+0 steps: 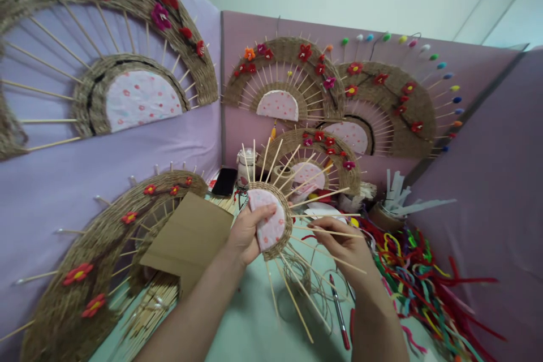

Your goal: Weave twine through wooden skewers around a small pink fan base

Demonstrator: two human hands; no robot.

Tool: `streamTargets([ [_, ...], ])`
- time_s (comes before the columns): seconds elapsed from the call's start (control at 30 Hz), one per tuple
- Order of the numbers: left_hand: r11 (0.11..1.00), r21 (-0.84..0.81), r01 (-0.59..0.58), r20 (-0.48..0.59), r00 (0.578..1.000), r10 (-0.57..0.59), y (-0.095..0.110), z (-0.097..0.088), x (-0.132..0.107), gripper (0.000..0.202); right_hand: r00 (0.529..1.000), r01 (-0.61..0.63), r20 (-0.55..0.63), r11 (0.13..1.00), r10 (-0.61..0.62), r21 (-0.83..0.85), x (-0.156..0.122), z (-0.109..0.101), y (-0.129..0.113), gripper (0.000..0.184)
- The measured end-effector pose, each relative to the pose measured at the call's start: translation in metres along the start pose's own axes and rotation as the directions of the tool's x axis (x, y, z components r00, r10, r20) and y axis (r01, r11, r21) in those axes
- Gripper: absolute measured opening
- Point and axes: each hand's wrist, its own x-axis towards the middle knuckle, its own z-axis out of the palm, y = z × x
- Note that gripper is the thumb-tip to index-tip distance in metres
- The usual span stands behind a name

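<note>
Two hands, both yours. L hand (245, 237) is clamped on 1 half-round woven piece (274, 232), thumb on its cloth front; the piece is up off the table (250, 319), mid-width, w/ approx. 14 sticks (320, 197) fanning out. R hand (345, 243) has fingers bent, tips close together among those sticks; can't tell if they grip a stick or twine. Below: 1 loose twine coil (297, 280), 1 pen (339, 311) twd the near edge. L edge: 1 cardboard pc. (186, 237), 1 stick bundle (148, 311). Far-L corner: 1 phone (224, 182), 1 jar (246, 167). R edge: 1 pipe-cleaner heap (424, 288), too tangled to count. Around: 5 flowered fans (288, 48), 2 at L panel (186, 147), 3 at back panel (237, 39).
</note>
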Motion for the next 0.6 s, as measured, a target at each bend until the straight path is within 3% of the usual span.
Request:
streamTargets([
  [0.17,0.988,0.150,-0.045,0.039,0.998,0.040,0.011,-0.006,-0.001,0.036,0.986,-0.119,-0.102,0.982,0.134,0.144,0.000,-0.028,0.011,0.024],
  [0.3,0.970,0.244,-0.024,0.061,0.998,0.009,0.013,-0.009,0.001,0.035,0.976,-0.107,-0.151,0.949,0.157,0.295,-0.002,-0.034,0.010,0.026],
  [0.47,0.981,0.165,-0.101,-0.028,0.994,0.107,0.013,-0.004,-0.001,0.037,0.981,-0.083,-0.147,0.957,0.128,0.277,-0.004,-0.032,0.006,0.025],
  [0.6,0.990,0.096,-0.103,-0.020,0.994,0.106,0.016,-0.002,-0.003,0.033,0.982,-0.102,-0.125,0.956,0.141,0.276,-0.001,-0.029,0.011,0.024],
])
